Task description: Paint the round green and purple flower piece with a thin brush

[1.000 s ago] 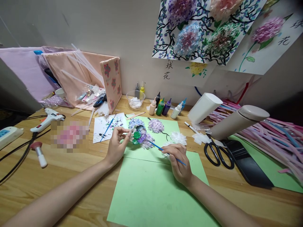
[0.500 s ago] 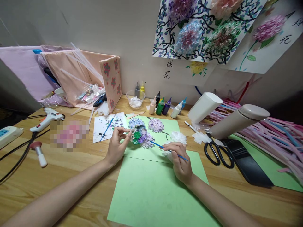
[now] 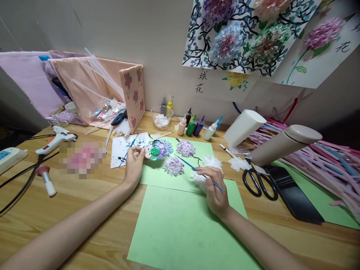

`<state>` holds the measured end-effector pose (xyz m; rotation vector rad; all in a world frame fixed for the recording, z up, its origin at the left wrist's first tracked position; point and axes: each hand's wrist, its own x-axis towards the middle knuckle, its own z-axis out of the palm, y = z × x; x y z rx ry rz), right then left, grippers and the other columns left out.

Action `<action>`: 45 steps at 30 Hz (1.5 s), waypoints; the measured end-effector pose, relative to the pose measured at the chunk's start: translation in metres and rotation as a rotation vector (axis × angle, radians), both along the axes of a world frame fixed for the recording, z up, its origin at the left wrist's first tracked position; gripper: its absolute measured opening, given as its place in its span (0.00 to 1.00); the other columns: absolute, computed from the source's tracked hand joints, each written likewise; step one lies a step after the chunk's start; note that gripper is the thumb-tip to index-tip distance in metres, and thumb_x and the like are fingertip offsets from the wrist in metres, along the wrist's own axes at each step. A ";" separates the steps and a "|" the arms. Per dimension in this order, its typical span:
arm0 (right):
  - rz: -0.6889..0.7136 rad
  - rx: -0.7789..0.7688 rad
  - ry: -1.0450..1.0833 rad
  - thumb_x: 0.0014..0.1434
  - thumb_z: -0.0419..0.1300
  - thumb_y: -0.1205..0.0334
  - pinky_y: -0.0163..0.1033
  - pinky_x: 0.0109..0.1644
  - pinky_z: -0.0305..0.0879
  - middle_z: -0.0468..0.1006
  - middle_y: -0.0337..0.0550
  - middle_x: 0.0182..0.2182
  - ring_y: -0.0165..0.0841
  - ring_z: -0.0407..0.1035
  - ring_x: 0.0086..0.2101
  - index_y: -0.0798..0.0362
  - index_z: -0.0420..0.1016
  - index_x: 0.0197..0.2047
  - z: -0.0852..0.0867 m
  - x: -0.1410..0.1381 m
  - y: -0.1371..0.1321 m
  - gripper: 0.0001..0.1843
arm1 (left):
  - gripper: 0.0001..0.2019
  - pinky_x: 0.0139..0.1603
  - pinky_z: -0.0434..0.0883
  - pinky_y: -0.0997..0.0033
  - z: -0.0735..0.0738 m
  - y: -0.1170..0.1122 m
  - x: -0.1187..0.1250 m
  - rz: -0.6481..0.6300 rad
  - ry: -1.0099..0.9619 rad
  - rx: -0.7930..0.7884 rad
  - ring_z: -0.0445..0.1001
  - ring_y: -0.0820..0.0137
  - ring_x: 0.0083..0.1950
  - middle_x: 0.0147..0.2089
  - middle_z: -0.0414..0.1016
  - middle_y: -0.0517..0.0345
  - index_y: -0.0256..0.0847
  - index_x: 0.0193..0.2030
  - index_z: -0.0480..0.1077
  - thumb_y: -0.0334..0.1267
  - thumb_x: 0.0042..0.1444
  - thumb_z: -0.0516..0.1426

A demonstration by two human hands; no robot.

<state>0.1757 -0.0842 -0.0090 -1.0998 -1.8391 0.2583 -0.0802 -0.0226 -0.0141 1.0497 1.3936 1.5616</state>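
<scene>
My left hand [image 3: 134,162] pinches the edge of a flower-shaped paint palette [image 3: 155,150] with green and purple paint in its wells, raised over the green paper [image 3: 185,217]. A slim blue paintbrush [image 3: 189,165] is gripped in my right hand [image 3: 215,189], its tip pointing left near a purple-and-white flower [image 3: 173,166]. Behind it lies another lilac flower [image 3: 185,148], and a bluish one [image 3: 166,147] is partly covered by the palette. White fluffy flowers [image 3: 212,162] sit beside my right hand, one partly hidden under the fingers.
Several paint bottles [image 3: 192,125] stand along the back near a clear bowl [image 3: 161,117]. Black scissors [image 3: 260,183] and a black phone [image 3: 294,195] lie at right. A glue gun [image 3: 56,141] and a paint-smeared sheet [image 3: 117,152] with a second brush are at left.
My left hand has drawn the palette leftward and away from the brush tip, uncovering the purple-and-white flower. My right hand has barely moved, still holding the paintbrush.
</scene>
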 end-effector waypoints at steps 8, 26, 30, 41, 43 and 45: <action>0.028 -0.075 -0.150 0.65 0.42 0.65 0.46 0.50 0.50 0.77 0.38 0.40 0.35 0.66 0.44 0.46 0.67 0.43 0.003 -0.009 0.002 0.14 | 0.13 0.28 0.68 0.74 0.000 0.000 0.001 0.004 -0.039 -0.007 0.68 0.75 0.24 0.25 0.67 0.66 0.42 0.36 0.58 0.43 0.51 0.57; 0.030 -0.006 -0.150 0.64 0.44 0.66 0.45 0.49 0.50 0.77 0.38 0.39 0.35 0.66 0.43 0.46 0.68 0.42 0.002 -0.006 0.002 0.13 | 0.12 0.28 0.66 0.75 0.002 -0.003 0.003 -0.019 -0.012 0.003 0.68 0.76 0.25 0.27 0.67 0.65 0.42 0.36 0.57 0.44 0.52 0.57; -0.039 0.099 -0.080 0.64 0.42 0.65 0.46 0.48 0.52 0.76 0.42 0.40 0.37 0.64 0.44 0.47 0.67 0.43 0.001 -0.003 -0.001 0.14 | 0.12 0.28 0.66 0.76 0.005 -0.007 0.000 -0.034 0.039 0.030 0.68 0.76 0.27 0.29 0.66 0.64 0.42 0.37 0.58 0.45 0.53 0.56; 0.111 0.239 -0.153 0.63 0.45 0.66 0.46 0.46 0.52 0.77 0.43 0.41 0.38 0.65 0.44 0.48 0.68 0.44 0.002 -0.004 -0.007 0.13 | 0.15 0.25 0.65 0.75 0.021 -0.027 -0.063 0.040 0.175 -0.065 0.70 0.73 0.25 0.26 0.68 0.64 0.41 0.38 0.58 0.46 0.51 0.57; 0.142 0.247 -0.165 0.62 0.45 0.67 0.46 0.46 0.52 0.77 0.43 0.41 0.38 0.66 0.43 0.48 0.68 0.44 0.002 -0.007 -0.008 0.13 | 0.14 0.25 0.66 0.73 0.020 -0.032 -0.071 0.038 0.193 -0.107 0.69 0.72 0.23 0.24 0.68 0.65 0.42 0.37 0.58 0.47 0.52 0.56; 0.165 0.252 -0.189 0.62 0.46 0.67 0.46 0.46 0.52 0.77 0.43 0.41 0.38 0.66 0.43 0.48 0.68 0.44 0.003 -0.010 -0.009 0.13 | 0.14 0.26 0.68 0.71 0.018 -0.037 -0.074 0.026 0.218 -0.121 0.71 0.70 0.24 0.24 0.68 0.64 0.41 0.37 0.58 0.49 0.53 0.54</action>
